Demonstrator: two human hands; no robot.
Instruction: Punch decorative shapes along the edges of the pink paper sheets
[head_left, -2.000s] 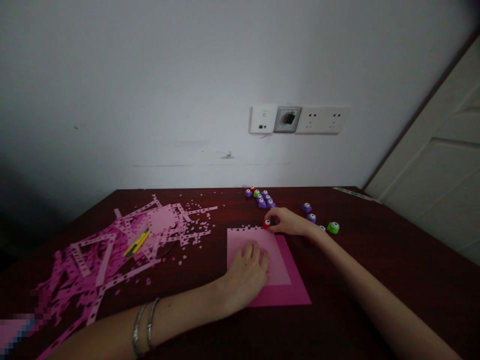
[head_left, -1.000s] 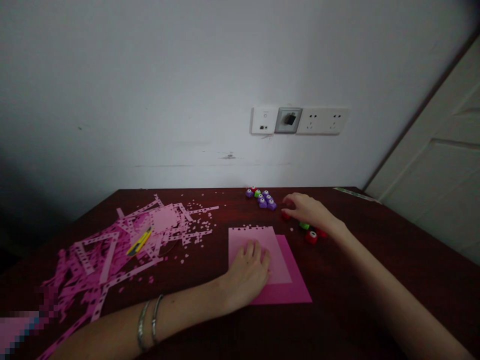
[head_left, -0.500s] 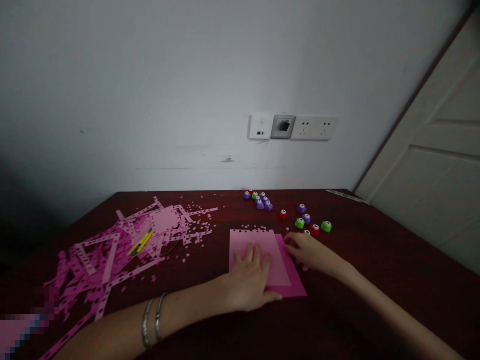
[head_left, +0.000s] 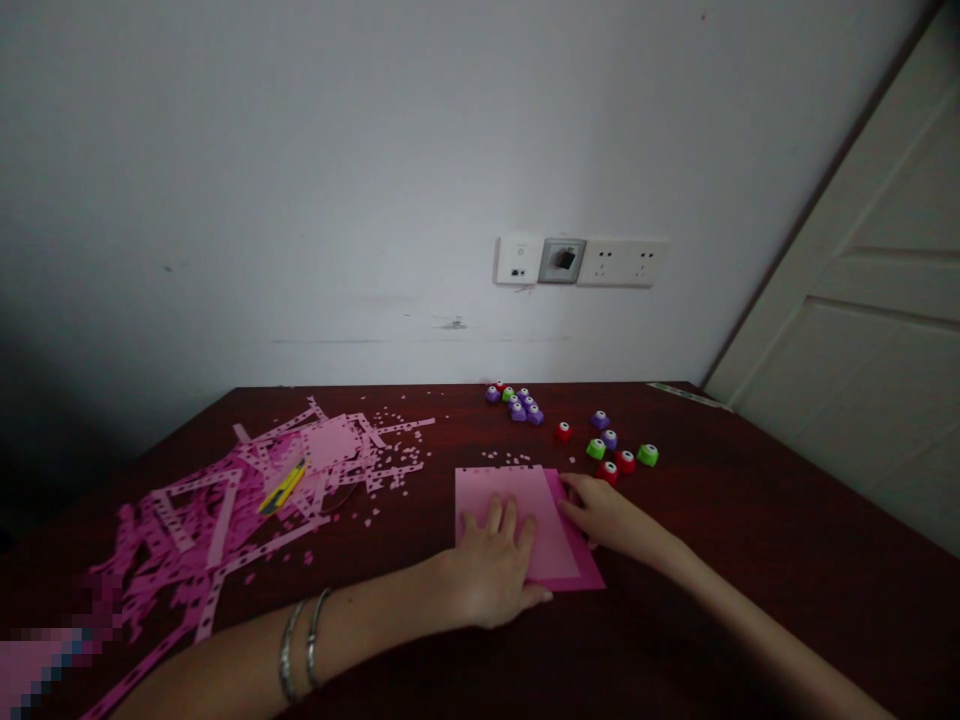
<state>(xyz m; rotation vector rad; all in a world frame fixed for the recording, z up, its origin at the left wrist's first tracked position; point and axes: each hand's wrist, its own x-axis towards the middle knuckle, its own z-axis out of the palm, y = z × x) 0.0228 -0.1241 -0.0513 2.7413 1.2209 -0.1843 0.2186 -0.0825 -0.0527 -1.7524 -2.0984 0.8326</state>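
A pale pink sheet of paper (head_left: 499, 490) lies on top of a darker pink sheet (head_left: 587, 572), which shows along the right side and the bottom. My left hand (head_left: 496, 565) rests flat on the pale sheet with its fingers spread; two bangles (head_left: 300, 645) circle that wrist. At the right edge of the darker sheet, my right hand (head_left: 596, 510) has its thumb and forefinger curled together on the paper edge. Its other fingers are partly hidden. Just beyond the right hand sits a red craft punch (head_left: 607, 473).
Several purple, green and red craft punches (head_left: 600, 420) are scattered behind the sheets. To the left lies a heap of punched pink paper strips (head_left: 225, 500) with a yellow utility knife (head_left: 283, 487) on it. Small paper bits dot the dark tabletop (head_left: 712, 520). A wall with sockets (head_left: 619, 263) stands behind.
Both sheets and both hands sit slightly further left in view, though the view itself has shifted a little. The red punch by my right hand shows more fully now.
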